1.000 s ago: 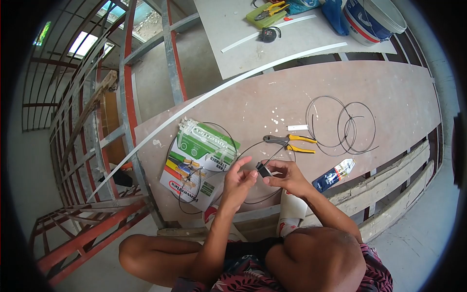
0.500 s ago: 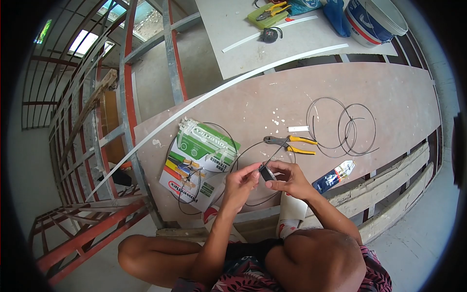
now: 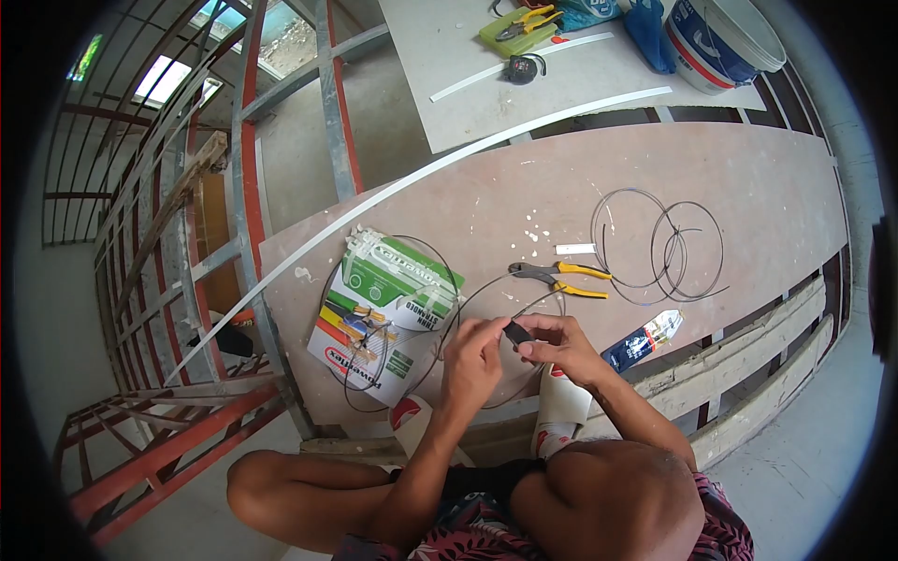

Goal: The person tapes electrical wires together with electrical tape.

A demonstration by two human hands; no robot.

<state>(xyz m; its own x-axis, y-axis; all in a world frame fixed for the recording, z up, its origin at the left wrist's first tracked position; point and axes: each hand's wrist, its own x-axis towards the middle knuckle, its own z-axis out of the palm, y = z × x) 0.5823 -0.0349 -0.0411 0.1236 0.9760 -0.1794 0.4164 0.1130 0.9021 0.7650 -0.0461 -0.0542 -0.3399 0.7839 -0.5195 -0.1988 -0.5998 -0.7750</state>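
Note:
My right hand (image 3: 559, 348) is closed, with thumb and fingers gripping a small black block-shaped piece (image 3: 516, 333). Its exact kind is hard to make out. My left hand (image 3: 475, 360) is pinched against the left side of that piece, on a thin dark wire (image 3: 535, 303) that runs up and right from the fingertips. More of the wire loops left past my left hand. Just beyond the hands lie yellow-handled pliers (image 3: 561, 273), jaws to the left. Left of my left hand is a green and white Powerflex wire box (image 3: 398, 280), with several coloured pieces on it.
A coil of wire (image 3: 670, 245) and a small white strip (image 3: 575, 249) lie on the brown board (image 3: 449, 206). A blue-white packet (image 3: 643, 339) is right of my hand. Behind, a white board holds a tape measure (image 3: 524, 68) and bucket (image 3: 716, 47). Metal framing (image 3: 245, 187) stands left.
The black piece has tilted and shifted slightly right and down. My left fingers have closed in against it. The wire above the hands now leans more to the right.

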